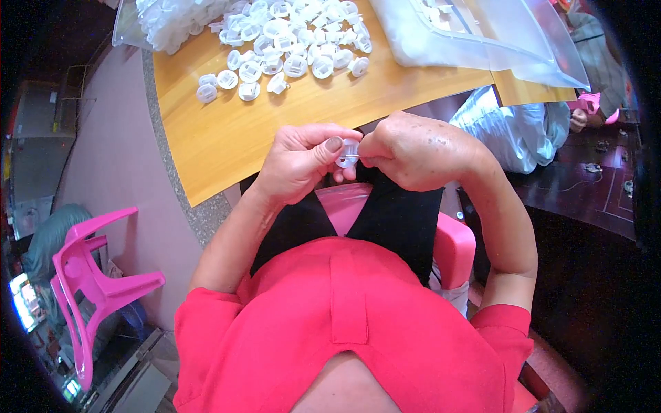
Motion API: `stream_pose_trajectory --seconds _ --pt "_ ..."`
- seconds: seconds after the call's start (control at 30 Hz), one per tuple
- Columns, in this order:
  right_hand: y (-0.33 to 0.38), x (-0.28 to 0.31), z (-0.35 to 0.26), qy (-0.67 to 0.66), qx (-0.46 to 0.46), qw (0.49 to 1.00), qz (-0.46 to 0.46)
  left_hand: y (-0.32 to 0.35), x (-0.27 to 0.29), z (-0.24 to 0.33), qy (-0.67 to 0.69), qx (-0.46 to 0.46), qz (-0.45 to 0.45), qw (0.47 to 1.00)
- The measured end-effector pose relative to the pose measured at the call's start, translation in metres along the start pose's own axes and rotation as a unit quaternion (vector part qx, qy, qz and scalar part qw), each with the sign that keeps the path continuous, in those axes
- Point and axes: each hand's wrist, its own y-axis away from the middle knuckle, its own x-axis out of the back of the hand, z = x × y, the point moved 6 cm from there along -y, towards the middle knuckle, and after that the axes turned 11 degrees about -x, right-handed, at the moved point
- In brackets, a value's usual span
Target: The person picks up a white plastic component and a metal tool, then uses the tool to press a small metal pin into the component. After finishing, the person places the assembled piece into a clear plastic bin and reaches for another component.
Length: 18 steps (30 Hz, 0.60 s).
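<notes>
Presently, one white plastic fitting (350, 150) is pinched by the left hand (297, 162) over the lap (401, 212); right hand (418, 150) closed against it, contents hidden. Probably light, stiff; best held by its rim.

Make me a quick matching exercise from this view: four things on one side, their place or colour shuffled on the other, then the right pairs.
Things:
1. Single white part
2. Loose white parts
3. Tabletop
4. Magenta plastic seat

Places and colours:
A. At the picture's left, apart from the table
B. Yellow-brown
C. Held in the left hand, with the right hand close against it
D. Heaped and scattered on the table

Right pairs: 1-C, 2-D, 3-B, 4-A
</notes>
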Motion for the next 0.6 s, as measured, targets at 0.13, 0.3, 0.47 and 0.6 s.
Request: stream_pose_trajectory --seconds 0.13,0.3,0.47,0.6 --pt "0.000 -0.001 0.001 -0.005 0.014 1.000 0.001 0.000 -0.001 -0.003 0.019 0.003 -0.007 1.000" --pt "0.011 -0.003 -0.008 0.046 -0.001 0.996 0.078 -0.001 -0.004 0.002 0.036 0.001 0.001 0.999" --pt "0.022 -0.009 -0.018 0.134 -0.008 0.983 0.125 -0.002 -0.006 0.008 0.013 -0.008 -0.013 1.000" --pt "0.026 -0.019 -0.022 0.172 0.002 0.980 0.105 0.001 -0.005 0.001 -0.001 0.017 -0.009 1.000"
